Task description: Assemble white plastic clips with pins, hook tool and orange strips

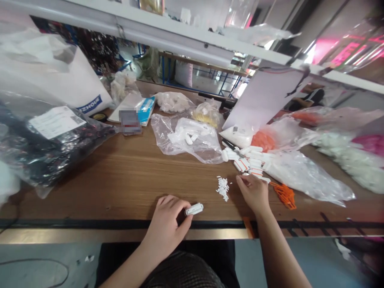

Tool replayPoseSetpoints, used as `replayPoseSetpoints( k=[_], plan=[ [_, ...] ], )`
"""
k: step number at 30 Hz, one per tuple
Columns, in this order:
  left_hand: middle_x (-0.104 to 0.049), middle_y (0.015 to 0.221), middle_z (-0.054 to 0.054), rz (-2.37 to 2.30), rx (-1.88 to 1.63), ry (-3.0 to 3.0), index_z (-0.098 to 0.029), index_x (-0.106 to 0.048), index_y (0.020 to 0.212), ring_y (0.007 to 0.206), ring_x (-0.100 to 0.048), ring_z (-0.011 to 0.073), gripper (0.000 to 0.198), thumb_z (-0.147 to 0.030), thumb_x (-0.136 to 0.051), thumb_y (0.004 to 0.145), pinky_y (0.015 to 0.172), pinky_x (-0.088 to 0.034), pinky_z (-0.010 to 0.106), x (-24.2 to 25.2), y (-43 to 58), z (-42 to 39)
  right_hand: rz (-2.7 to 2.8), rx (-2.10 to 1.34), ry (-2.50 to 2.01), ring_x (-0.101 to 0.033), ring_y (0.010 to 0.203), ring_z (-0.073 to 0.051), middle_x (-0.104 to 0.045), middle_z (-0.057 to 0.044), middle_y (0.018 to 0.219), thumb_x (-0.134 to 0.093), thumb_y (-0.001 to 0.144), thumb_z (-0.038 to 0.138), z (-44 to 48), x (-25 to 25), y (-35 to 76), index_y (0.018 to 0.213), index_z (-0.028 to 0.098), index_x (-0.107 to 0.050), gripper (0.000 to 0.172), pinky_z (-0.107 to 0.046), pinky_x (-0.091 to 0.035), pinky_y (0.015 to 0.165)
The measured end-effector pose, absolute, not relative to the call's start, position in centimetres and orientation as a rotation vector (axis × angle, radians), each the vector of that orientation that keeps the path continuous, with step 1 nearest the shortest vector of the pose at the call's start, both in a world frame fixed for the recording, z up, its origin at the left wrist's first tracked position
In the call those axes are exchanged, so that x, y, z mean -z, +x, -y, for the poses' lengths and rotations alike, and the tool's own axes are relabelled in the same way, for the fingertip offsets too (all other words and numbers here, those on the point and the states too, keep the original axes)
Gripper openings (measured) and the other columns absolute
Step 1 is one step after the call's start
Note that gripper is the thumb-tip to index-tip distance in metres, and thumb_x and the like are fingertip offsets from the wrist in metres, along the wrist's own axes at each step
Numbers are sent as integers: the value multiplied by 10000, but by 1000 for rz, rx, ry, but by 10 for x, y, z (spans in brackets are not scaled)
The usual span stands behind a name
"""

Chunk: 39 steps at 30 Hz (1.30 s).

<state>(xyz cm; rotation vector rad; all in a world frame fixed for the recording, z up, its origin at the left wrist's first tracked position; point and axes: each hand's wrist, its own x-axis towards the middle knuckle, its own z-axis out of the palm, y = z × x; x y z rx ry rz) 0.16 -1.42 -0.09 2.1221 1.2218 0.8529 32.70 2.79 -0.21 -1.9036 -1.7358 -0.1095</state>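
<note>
Near the table's front edge, my left hand pinches a small white plastic casing with fine dark detail along its face, between thumb and fingers. My right hand is at the lower edge of a pile of white plastic casings, some with orange strips. Its thumb and fingers are drawn together, and I cannot make out what, if anything, is between them. A little heap of tiny white parts lies between my hands. To the right of my right hand is a bunch of thin orange plastic strips.
An open clear bag with white pieces lies behind the small heap. More clear bags lie at right. A large dark plastic package and a white bag stand at left. A shelf crosses above. Another person is at the far right.
</note>
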Motion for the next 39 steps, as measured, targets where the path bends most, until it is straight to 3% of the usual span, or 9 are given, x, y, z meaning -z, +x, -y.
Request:
replayPoseSetpoints(
  k=[3,9,17,28,39],
  plan=[
    [-705,887,-14,-1226,-853,2131,-240,-617,901,856,-603,230,83,-158,-628,900,856,-394,424,1,2,14,1790,37,-1941,-632,628,-189,-710,-27,638,-581,905,424,-27,0,323,716,224,-770,334,-326,-395,704],
    [-701,901,-15,-1228,-845,2136,-243,-614,920,861,-600,228,75,-169,-623,908,866,-397,425,3,0,15,1872,87,-2042,-655,722,-218,-740,-18,682,-576,899,381,-21,-6,310,682,249,-760,313,-374,-349,818],
    [-704,889,-19,-1221,-840,2144,-245,-607,913,851,-604,225,66,-181,-620,923,856,-400,424,3,1,14,1890,98,-2018,-630,671,-193,-728,-17,667,-575,888,354,-19,-4,308,632,232,-721,319,-343,-339,758],
    [-708,896,-6,-1238,-840,2144,-250,-637,924,857,-613,230,70,-185,-621,904,855,-423,417,4,1,14,1757,-150,-1974,-658,679,-208,-741,-30,708,-605,854,390,-21,8,317,728,238,-763,253,-336,-426,706],
    [-710,908,15,-1253,-829,2135,-237,-658,933,883,-610,240,49,-197,-637,915,871,-417,439,2,2,13,1810,-312,-1593,-668,893,-237,-723,-71,909,-650,928,377,-11,-15,284,834,240,-753,196,-396,-508,852]
  ],
)
